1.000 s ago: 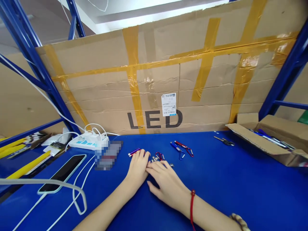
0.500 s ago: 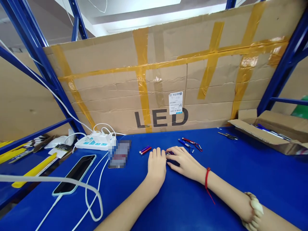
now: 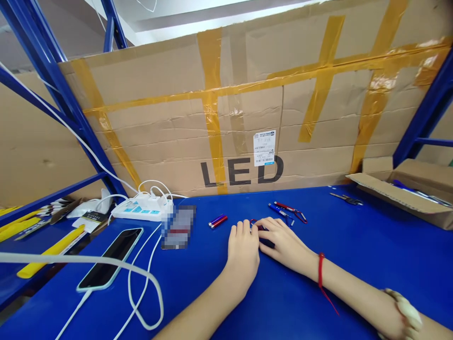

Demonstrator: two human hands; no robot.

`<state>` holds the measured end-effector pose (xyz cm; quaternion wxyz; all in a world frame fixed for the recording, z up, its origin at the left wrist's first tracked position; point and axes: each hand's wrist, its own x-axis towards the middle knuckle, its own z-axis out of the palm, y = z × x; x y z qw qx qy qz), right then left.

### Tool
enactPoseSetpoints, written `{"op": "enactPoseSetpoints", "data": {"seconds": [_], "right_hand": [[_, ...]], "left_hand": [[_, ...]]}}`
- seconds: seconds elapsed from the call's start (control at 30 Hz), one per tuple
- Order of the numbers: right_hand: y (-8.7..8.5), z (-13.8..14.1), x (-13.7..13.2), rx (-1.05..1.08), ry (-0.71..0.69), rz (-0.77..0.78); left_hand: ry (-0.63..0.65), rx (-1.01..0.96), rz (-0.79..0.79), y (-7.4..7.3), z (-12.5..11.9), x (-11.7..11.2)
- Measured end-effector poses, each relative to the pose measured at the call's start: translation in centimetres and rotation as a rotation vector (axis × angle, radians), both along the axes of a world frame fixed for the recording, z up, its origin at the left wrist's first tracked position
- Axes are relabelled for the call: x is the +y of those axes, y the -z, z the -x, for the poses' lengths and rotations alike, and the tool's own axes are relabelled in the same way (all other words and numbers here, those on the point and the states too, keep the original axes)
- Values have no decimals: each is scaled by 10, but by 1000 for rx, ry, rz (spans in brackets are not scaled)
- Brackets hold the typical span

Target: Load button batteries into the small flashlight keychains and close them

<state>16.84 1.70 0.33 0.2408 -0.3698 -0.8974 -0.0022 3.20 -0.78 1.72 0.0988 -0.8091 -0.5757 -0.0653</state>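
My left hand (image 3: 244, 248) rests low over the blue tabletop, its fingers pressed together and bent down; the thumb is out of sight. Close against it, my right hand (image 3: 281, 242) has its fingers curled inward. A sliver of a small red item (image 3: 253, 221) shows between the fingertips, mostly hidden by both hands. Left of them lie two short tubes with silver ends, a purple tube (image 3: 216, 219) and a red tube (image 3: 219, 222), side by side. Beyond my right hand are a blue tube (image 3: 279, 209) and a red tube (image 3: 283, 206), each with a clip at one end.
Toward the left stand a white power strip (image 3: 141, 208) with cables, a phone (image 3: 111, 259) on a cable, and a blurred-out flat item (image 3: 180, 226). Keys (image 3: 347, 199) and an open cardboard box (image 3: 406, 196) are at right. A cardboard wall (image 3: 170, 141) closes the back.
The view has turned slightly left, so things appear further right. Both hands have moved a little to the right over the table, still close together.
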Motion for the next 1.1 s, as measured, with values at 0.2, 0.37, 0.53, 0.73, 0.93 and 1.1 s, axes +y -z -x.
{"op": "enactPoseSetpoints", "data": {"seconds": [0.2,0.37,0.53,0.73,0.93,1.1], "right_hand": [[4,-5,-1,3,13,-6],[5,-6,1,8,21,-15],[2,-6,1,14,14,-14],[-1,-6,0,34,21,9],[-4,-6,-1,45,12,43],[-5,-9,1,53,-8,49]], "left_hand": [[-39,12,-43,3,1,4],[-241,-1,0,4,10,14],[-319,-40,-60,1,19,18],[-348,-8,-41,1,22,18],[-324,-8,-88,4,20,18],[-365,-14,-133,-1,24,16]]}}
